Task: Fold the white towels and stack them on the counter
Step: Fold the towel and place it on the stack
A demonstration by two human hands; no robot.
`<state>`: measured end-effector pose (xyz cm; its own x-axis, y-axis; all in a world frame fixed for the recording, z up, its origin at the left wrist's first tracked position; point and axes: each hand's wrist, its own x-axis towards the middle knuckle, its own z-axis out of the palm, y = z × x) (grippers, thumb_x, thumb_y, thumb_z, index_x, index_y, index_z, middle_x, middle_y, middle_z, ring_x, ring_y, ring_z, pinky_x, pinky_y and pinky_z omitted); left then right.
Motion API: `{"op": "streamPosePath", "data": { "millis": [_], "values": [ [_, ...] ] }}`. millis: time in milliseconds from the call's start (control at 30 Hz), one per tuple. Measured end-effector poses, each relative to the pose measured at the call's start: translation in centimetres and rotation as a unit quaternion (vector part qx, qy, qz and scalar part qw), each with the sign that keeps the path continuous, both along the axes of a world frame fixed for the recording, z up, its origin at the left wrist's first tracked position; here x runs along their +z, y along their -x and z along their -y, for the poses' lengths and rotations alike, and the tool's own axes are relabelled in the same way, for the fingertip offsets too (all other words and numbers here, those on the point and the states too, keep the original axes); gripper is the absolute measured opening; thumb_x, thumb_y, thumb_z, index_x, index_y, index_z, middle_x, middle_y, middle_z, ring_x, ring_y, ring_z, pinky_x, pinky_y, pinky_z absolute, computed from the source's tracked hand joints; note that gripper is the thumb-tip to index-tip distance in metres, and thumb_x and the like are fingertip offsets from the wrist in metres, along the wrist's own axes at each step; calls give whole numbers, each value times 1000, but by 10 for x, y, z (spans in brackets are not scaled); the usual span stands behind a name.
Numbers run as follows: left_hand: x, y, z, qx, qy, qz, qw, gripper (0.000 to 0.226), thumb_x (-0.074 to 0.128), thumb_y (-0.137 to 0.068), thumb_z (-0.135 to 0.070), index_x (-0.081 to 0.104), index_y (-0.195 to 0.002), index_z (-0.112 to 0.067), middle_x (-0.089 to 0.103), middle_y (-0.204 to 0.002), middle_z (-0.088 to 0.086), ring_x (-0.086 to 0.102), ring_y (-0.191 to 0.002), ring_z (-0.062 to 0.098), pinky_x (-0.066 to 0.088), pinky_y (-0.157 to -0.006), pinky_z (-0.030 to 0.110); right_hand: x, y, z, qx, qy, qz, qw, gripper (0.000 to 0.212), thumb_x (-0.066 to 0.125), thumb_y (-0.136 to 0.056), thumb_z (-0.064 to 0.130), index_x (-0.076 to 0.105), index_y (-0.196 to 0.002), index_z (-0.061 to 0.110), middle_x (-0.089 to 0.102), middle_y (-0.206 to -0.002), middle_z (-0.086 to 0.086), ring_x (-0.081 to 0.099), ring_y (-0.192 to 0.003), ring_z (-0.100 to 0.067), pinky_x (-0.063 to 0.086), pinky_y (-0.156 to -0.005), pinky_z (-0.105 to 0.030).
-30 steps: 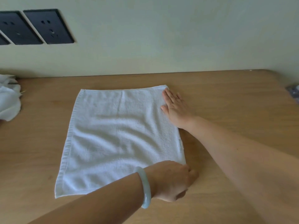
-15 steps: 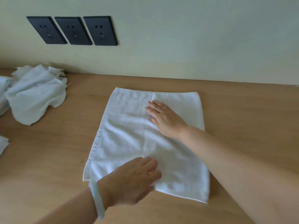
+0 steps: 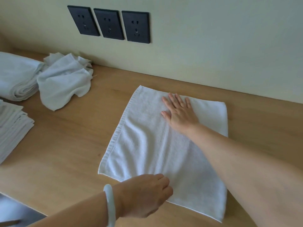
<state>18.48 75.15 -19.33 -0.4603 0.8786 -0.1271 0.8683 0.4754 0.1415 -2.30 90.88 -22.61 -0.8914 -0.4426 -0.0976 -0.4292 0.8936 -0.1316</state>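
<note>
A white towel (image 3: pixel 147 145) lies flat on the wooden counter (image 3: pixel 65 153), folded into a rectangle. My right hand (image 3: pixel 178 112) presses flat on its far part, fingers spread. My left hand (image 3: pixel 144 194), with a pale bangle on the wrist, rests on the near edge with the fingers curled down onto the cloth; whether it pinches the fabric is not visible. A crumpled white towel (image 3: pixel 64 82) lies at the back left. A stack of folded towels (image 3: pixel 11 128) sits at the left edge.
A bundle of rolled white towels (image 3: pixel 16 77) lies at the far left against the wall. Three black wall sockets (image 3: pixel 109 25) are above the counter. A grey surface (image 3: pixel 14 212) shows at the bottom left corner.
The view has swung left, bringing the towel piles and all three sockets into sight. Both hands slid leftwards across the towel, from its right edge to its middle.
</note>
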Motion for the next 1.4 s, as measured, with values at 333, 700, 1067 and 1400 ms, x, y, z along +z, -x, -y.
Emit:
{"op": "streamPosePath", "data": {
  "millis": [333, 700, 1067, 1400],
  "values": [
    [8, -15, 66, 167, -2, -117, 979, 39, 55, -90, -40, 60, -116, -12, 58, -102, 2, 59, -89, 22, 41, -85, 33, 9, -26, 45, 139, 58, -61, 987, 65, 16, -98, 46, 19, -153, 12, 9, -162, -6, 1, -150, -21, -1, -121, -47],
    [3, 2, 92, 90, 57, -196, 975, 34, 47, -88, -15, 50, -122, -17, 59, -103, 4, 58, -84, 23, 52, -76, 34, -7, -38, 77, 124, 83, -46, 988, 67, 12, -95, 49, 22, -153, 17, 17, -161, -3, 7, -150, -17, 1, -121, -43],
    [2, -8, 97, 122, 4, -193, 974, 15, 46, -89, -2, 53, -85, -15, 51, -81, 1, 44, -66, 19, 45, -59, 31, -7, -38, 77, 129, 51, -32, 990, 67, 5, -94, 54, 9, -155, 26, 3, -163, 1, -5, -150, -16, -1, -121, -46],
    [19, -5, 103, 160, -23, -89, 983, 20, 51, -93, -37, 57, -84, -20, 54, -82, -3, 51, -72, 17, 47, -65, 28, -3, -37, 75, 139, 67, -16, 988, 69, 5, -93, 58, 6, -155, 29, 0, -163, 3, -9, -149, -12, -8, -120, -43]
  ]
}}
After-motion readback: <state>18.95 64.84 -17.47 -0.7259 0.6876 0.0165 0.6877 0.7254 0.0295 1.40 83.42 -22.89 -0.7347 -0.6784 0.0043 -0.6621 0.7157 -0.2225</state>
